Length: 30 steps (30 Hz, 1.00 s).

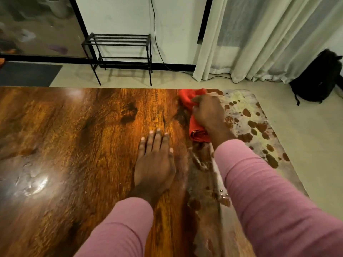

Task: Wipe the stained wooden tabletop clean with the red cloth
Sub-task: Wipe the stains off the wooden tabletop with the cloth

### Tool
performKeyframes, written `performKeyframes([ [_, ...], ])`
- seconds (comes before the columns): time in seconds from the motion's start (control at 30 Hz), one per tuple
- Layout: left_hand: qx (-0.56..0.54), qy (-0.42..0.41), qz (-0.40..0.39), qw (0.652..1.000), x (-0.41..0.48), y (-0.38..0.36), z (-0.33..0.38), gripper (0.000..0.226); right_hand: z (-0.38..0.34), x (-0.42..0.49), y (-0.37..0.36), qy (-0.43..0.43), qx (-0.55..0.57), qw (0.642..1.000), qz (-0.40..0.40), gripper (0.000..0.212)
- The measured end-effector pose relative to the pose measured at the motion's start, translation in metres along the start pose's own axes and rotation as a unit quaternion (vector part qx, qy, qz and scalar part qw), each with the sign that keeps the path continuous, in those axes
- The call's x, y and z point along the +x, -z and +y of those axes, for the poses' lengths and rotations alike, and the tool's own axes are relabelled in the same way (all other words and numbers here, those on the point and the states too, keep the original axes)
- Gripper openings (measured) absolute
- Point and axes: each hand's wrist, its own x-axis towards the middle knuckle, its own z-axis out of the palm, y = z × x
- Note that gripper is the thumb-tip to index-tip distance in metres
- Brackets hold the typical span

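Right hand [207, 114] was closed on cloth [196, 130], left hand [156, 160] laid flat, empty | step: wiping underway | next: stains [259, 127] right of cloth to be wiped.

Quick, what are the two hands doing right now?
Left hand: open, flat on the shiny brown wooden tabletop, holding nothing.
Right hand: closed on the crumpled red cloth, pressing it onto the tabletop.

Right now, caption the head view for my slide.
Right hand wipes stained tabletop with red cloth; left hand rests flat.
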Motion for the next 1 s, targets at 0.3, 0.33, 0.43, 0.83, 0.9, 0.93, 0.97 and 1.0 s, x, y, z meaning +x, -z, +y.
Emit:
performKeyframes([
  [0.3, 0.008, 0.001, 0.005, 1.0, -0.004, -0.003, 0.002, 0.058, -0.012, 0.012, -0.005, -0.039, -0.03, 0.994, 0.098, 0.026],
  [0.33, 0.008, 0.002, 0.004, 1.0, -0.004, -0.003, 0.001, 0.058, -0.017, 0.013, -0.007, 0.017, -0.025, 0.998, 0.061, 0.029],
  [0.43, 0.001, -0.004, 0.004, 1.0, -0.003, -0.003, 0.0, 0.057, -0.007, 0.026, 0.001, 0.101, -0.01, 0.994, -0.041, 0.037],
  [0.83, 0.007, -0.01, -0.007, 1.0, -0.004, -0.002, -0.001, 0.057, 0.003, 0.016, -0.002, 0.066, -0.024, 0.997, -0.035, 0.037],
  [0.9, 0.008, -0.012, -0.006, 1.0, -0.004, -0.001, -0.001, 0.057, 0.014, 0.011, 0.006, 0.106, 0.01, 0.991, -0.077, 0.039],
  [0.93, 0.008, -0.013, -0.006, 1.0, -0.004, -0.001, -0.001, 0.057, 0.022, 0.012, 0.011, 0.086, 0.013, 0.994, -0.063, 0.037],
  [0.97, 0.008, -0.013, -0.005, 1.0, -0.004, -0.001, -0.001, 0.057, 0.029, 0.013, 0.015, 0.041, 0.001, 0.999, -0.024, 0.034],
  [1.0, 0.008, -0.012, -0.003, 1.0, -0.004, -0.001, -0.001, 0.057, 0.036, 0.014, 0.018, -0.017, -0.021, 0.999, 0.032, 0.03],
])
